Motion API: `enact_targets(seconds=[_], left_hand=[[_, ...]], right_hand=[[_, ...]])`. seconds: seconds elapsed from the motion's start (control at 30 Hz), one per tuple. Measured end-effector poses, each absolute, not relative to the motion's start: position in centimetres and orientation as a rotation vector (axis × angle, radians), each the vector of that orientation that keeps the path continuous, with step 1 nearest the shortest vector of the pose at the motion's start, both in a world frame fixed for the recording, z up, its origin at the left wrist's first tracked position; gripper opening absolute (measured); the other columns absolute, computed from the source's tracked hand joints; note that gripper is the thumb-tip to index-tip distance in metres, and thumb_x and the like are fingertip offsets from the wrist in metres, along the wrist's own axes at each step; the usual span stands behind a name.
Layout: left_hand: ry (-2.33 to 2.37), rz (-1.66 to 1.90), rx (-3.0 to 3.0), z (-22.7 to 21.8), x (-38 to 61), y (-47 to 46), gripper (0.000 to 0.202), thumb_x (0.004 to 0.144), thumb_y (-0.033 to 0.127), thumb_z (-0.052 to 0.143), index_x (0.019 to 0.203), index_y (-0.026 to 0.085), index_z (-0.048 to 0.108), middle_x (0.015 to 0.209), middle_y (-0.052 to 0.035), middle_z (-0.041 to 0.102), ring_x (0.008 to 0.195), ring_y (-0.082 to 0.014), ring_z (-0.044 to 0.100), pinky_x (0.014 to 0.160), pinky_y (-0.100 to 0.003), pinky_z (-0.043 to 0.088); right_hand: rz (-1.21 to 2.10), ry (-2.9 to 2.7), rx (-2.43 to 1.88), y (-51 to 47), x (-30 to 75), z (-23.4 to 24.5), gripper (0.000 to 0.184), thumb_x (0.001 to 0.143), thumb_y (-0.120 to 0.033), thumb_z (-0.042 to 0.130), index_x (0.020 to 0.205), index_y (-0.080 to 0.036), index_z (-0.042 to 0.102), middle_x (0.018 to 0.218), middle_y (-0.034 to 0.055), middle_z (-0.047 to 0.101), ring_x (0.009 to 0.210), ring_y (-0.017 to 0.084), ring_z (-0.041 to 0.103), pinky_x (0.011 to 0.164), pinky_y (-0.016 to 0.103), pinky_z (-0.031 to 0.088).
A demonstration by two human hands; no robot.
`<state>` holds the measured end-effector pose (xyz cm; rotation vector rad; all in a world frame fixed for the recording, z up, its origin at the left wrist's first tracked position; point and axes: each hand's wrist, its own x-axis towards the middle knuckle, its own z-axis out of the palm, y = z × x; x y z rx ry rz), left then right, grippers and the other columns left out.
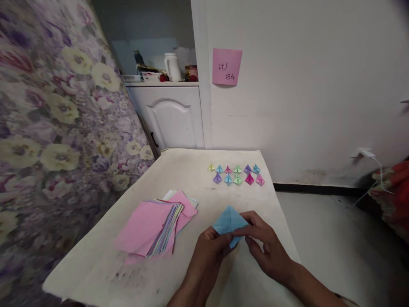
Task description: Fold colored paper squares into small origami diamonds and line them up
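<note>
Over the near right part of the table (204,170), I hold a folded piece of blue paper (231,218) just in front of me, closer to the table's right edge than to its left. It stands like a diamond: one corner aims at the far edge, the opposite one back toward me, and a crease runs along that line.

My left hand (209,249) is closed on the lower left of it, thumb pressed on the face near the bottom corner, the other fingers partly hidden behind. My right hand (267,245) comes in from the right edge, half curled, its index finger lying across the lower right of the face and its tip just beside my left thumb. Whether it pinches there or only presses, I cannot tell. Both hands are at the paper, so neither is nearer; from the right hand it lies to the left and slightly toward the far edge, from the left hand to the right and likewise farther off.

Beyond it, near the far right corner, sit small folded pieces (237,180) in two rows. Toward the left edge, well apart from them, lies a stack of coloured sheets (143,226), pink on top.
</note>
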<state>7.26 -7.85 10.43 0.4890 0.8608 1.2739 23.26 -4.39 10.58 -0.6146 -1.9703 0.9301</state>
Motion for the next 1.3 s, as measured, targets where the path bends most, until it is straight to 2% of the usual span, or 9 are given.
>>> enact_targets(seconds=[0.13,0.2,0.27,0.33,0.6,0.8,1.03,1.2,1.3], left_hand=[[0.920,1.294,0.510,9.9,7.2,-7.6,0.026,0.063,0.014,0.073,0.088,0.010,0.072,0.079,-0.0082,0.072,0.072,-0.0175,0.063,0.077,-0.031,0.048],[0.934,1.283,0.537,9.5,7.3,-7.5,0.024,0.064,0.014,0.073,0.087,0.009,0.072,0.078,-0.0085,0.072,0.074,-0.0179,0.063,0.078,-0.031,0.048],[0.946,1.272,0.547,9.1,7.4,-7.5,0.021,0.064,0.015,0.073,0.084,0.009,0.072,0.078,-0.0078,0.071,0.074,-0.0170,0.062,0.076,-0.030,0.048],[0.968,1.252,0.536,8.8,7.4,-7.6,0.020,0.064,0.016,0.073,0.084,0.010,0.072,0.077,-0.0065,0.070,0.071,-0.0149,0.060,0.072,-0.028,0.049],[1.113,1.215,0.533,9.3,7.5,-7.7,0.025,0.065,0.025,0.073,0.086,0.013,0.071,0.078,-0.0054,0.064,0.067,-0.0126,0.053,0.051,-0.020,0.045],[1.139,1.204,0.607,9.0,7.4,-7.7,0.024,0.065,0.025,0.070,0.086,0.012,0.070,0.074,-0.0053,0.064,0.061,-0.0118,0.051,0.048,-0.019,0.040],[1.157,1.123,0.722,8.4,7.8,-7.7,0.021,0.059,0.026,0.074,0.074,0.012,0.072,0.061,-0.0019,0.062,0.055,-0.0116,0.050,0.051,-0.022,0.039],[0.980,1.180,0.774,8.7,7.9,-7.6,0.018,0.062,0.022,0.074,0.079,0.014,0.073,0.071,-0.0030,0.069,0.072,-0.0179,0.059,0.074,-0.029,0.043],[0.924,1.184,0.805,9.0,8.0,-7.6,0.018,0.064,0.021,0.073,0.081,0.015,0.073,0.075,-0.0042,0.070,0.076,-0.0204,0.061,0.078,-0.033,0.044]], right_hand=[[1.058,-1.713,-0.888,-4.5,22.7,10.3,0.024,0.081,-0.025,0.056,0.105,-0.022,0.056,0.105,0.0066,0.057,0.093,0.021,0.055,0.078,0.032,0.046],[1.116,-1.647,-1.055,-4.4,22.3,9.8,0.019,0.078,-0.028,0.062,0.094,-0.020,0.057,0.088,0.0030,0.060,0.079,0.018,0.055,0.068,0.028,0.045],[1.174,-1.649,-1.148,-4.1,22.0,9.3,0.014,0.076,-0.030,0.063,0.078,-0.018,0.057,0.071,-0.0006,0.056,0.067,0.015,0.051,0.060,0.025,0.041],[1.240,-1.643,-1.176,-3.9,21.9,9.0,0.017,0.077,-0.031,0.062,0.069,-0.017,0.055,0.063,-0.0027,0.050,0.060,0.013,0.046,0.055,0.024,0.036],[1.388,-1.585,-1.133,-3.8,21.6,8.8,0.021,0.077,-0.034,0.061,0.068,-0.016,0.056,0.063,-0.0015,0.053,0.062,0.014,0.048,0.055,0.024,0.036],[1.450,-1.431,-1.049,-3.8,21.7,9.3,0.021,0.074,-0.036,0.067,0.082,-0.018,0.059,0.074,0.0004,0.061,0.067,0.015,0.054,0.059,0.024,0.041],[1.807,-1.233,-0.919,-3.5,21.9,9.6,0.025,0.072,-0.038,0.069,0.072,-0.014,0.062,0.066,0.0019,0.061,0.060,0.015,0.054,0.057,0.026,0.041],[1.902,-1.109,-0.876,-3.5,22.2,9.3,0.025,0.074,-0.036,0.068,0.071,-0.013,0.060,0.065,0.0007,0.058,0.056,0.010,0.049,0.055,0.023,0.038],[1.989,-1.019,-0.893,-3.4,22.3,9.2,0.023,0.072,-0.033,0.069,0.069,-0.014,0.057,0.058,-0.0029,0.051,0.049,0.007,0.042,0.046,0.019,0.031]])
